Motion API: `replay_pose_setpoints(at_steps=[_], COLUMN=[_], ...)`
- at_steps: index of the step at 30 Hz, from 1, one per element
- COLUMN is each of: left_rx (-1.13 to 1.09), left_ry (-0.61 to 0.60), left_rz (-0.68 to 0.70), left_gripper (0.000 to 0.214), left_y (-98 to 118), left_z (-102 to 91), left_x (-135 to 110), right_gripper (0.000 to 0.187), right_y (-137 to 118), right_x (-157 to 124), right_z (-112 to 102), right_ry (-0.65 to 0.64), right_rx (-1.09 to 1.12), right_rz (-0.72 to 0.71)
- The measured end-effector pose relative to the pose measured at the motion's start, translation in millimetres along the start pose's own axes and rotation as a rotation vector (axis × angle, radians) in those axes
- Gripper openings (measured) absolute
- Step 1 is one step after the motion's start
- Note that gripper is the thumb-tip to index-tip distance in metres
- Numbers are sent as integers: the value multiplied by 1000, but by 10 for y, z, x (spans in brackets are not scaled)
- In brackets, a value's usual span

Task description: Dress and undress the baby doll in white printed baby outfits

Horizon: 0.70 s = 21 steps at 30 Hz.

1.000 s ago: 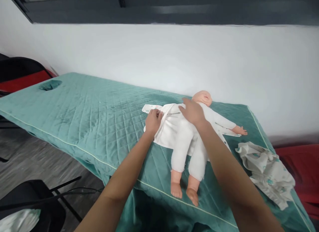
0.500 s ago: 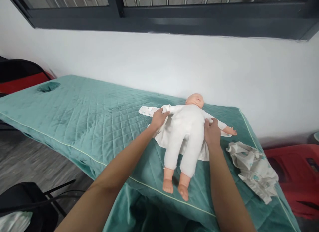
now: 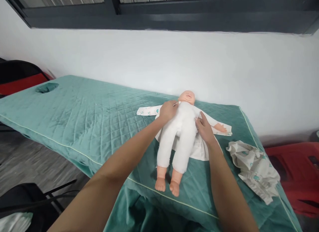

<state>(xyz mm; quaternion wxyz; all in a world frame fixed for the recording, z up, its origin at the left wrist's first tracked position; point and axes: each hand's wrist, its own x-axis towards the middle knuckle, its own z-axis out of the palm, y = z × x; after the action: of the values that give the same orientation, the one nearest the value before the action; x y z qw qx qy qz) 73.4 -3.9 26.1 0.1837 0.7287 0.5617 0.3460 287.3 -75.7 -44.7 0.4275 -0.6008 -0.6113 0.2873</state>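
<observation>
A baby doll (image 3: 180,132) in a white body suit lies on its back on a teal quilted table (image 3: 87,115), head toward the wall. Under it is spread an open white garment (image 3: 199,150) with a printed sleeve (image 3: 147,110) stretched out to the left. My left hand (image 3: 168,110) is closed on the garment's edge at the doll's left shoulder, near the neck. My right hand (image 3: 204,127) rests on the doll's other side, fingers pressed against the cloth by its chest. The doll's bare hand (image 3: 220,127) pokes out on the right.
A crumpled printed cloth (image 3: 254,169) lies on the table's right end. Red stools (image 3: 296,172) stand to the right, a black chair (image 3: 27,202) at the lower left, and a red and black seat (image 3: 20,79) at the far left. A white wall runs behind the table.
My left hand has slid from the garment's side up to the doll's shoulder. My right hand went from the doll's chest to its right side and now presses in by the chest.
</observation>
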Motion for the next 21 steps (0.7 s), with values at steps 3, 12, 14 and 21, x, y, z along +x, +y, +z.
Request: replay_pose_setpoints(at_steps=[3, 12, 14, 21], left_rx=[91, 286, 201, 229], left_ry=[-36, -370, -376, 170], left_rz=[20, 178, 243, 266], left_gripper=[29, 28, 27, 25], left_y=[123, 720, 772, 344], left_z=[-95, -169, -151, -175], left_x=[-52, -423, -573, -1363], right_gripper=[95, 98, 95, 89], right_y=[-12, -53, -44, -95], right_x=[64, 182, 134, -6], right_z=[50, 73, 69, 111], right_ry=[-69, -94, -87, -24], right_rx=[84, 33, 41, 2], right_rz=[55, 115, 82, 111])
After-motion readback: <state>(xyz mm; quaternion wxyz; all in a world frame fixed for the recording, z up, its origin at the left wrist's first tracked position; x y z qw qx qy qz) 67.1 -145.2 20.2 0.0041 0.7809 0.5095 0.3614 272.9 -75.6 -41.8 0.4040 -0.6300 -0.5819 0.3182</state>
